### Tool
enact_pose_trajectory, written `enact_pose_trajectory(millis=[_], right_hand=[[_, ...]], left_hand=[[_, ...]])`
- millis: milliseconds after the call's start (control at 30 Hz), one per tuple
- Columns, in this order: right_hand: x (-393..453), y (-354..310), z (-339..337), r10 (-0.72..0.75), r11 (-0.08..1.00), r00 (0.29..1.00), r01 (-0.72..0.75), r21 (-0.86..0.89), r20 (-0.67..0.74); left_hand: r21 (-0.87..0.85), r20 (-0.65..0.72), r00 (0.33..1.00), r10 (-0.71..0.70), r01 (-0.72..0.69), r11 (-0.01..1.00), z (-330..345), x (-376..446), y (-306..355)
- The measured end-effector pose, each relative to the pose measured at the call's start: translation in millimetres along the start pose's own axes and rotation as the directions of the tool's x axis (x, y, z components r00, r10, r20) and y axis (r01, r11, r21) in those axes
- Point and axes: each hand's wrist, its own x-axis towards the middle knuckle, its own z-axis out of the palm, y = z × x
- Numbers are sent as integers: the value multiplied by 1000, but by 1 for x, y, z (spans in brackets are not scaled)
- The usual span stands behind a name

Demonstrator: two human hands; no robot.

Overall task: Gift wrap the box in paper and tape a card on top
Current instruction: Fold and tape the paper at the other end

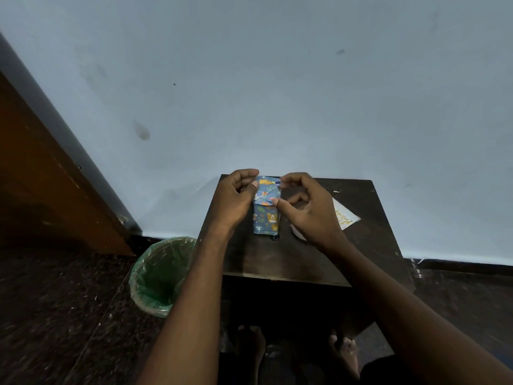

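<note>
My left hand (236, 198) grips the left side of the box (266, 209), fingers curled over its far end and thumb on the paper. My right hand (302, 207) pinches the folded flap at that far end between thumb and forefinger, the remaining fingers loosely curled.

Status, working outward from me:

1. The box lies lengthwise on the worktop (277, 259), toward its far edge. The long body is already covered in blue printed paper.
2. The near end looks closed; I cannot tell whether it is taped.
3. The far end is in progress: flaps are folded over the top but look unsecured. I judge this to be the current step.
4. The card (344, 215) lies flat on the worktop to the right, apart from the box, not yet attached.

Remaining: tape the far flap, then place and tape the card.
</note>
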Motion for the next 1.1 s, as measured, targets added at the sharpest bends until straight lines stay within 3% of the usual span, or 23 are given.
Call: enact_pose_trajectory(millis=[200,300,433,633,733,833,900,1000,1100], right_hand=[[7,10,8,273,954,958,-282,105,89],[7,13,11,293,956,953,-293,-3,72],[2,11,11,191,971,981,-189,-149,5],[7,16,-1,265,961,926,-276,2,268],[6,14,4,295,956,941,-290,-54,168],[0,8,12,302,947,952,-293,-134,50],[-2,5,17,309,942,951,-302,-146,28],[3,4,12,358,927,928,-339,-162,105],[11,6,-8,421,904,844,-419,-81,331]], left_hand=[[74,45,999,12,-16,997,2,-3,8],[17,127,992,-3,1,1000,8,-6,11],[-23,194,980,40,-37,999,8,-8,11],[14,175,979,102,-106,994,10,-11,14],[164,112,971,213,-230,959,13,-14,17],[375,36,936,351,-339,863,14,-17,19],[333,69,923,379,-380,863,16,-18,26],[316,103,934,343,-357,879,20,-20,32],[284,107,943,316,-334,899,18,-19,30]])
